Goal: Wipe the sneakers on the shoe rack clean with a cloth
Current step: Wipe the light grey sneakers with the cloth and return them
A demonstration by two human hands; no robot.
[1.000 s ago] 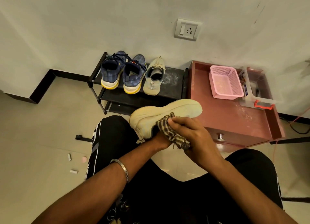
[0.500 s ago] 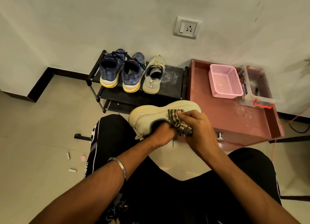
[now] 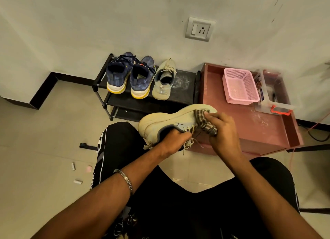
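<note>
Sneakers are the matter in hand, and four are seen; three stand on the top shelf of the black shoe rack (image 3: 180,97) against the wall, and one is held off it, in front of the rack and above the person's knees. Beside the rack a pink cabinet (image 3: 250,129) is set, with a pink basket (image 3: 239,86) on it. On the shelf a blue pair (image 3: 130,77) is placed with heels toward the person, and a beige sneaker (image 3: 163,81) stands just beside it; its mate, the held sneaker (image 3: 164,120), is turned on its side, its long axis lying left to right, heel to the left, toe to the right, sole toward the rack. The left hand (image 3: 172,140) is clenched on the collar and lace area at the heel end; the right hand (image 3: 223,131) is closed on a checked cloth (image 3: 203,119), which is pressed against the toe end. The next stroke is judged to run leftward along that axis, from the toe toward the heel; the right hand is the nearer to the unwiped length.
</note>
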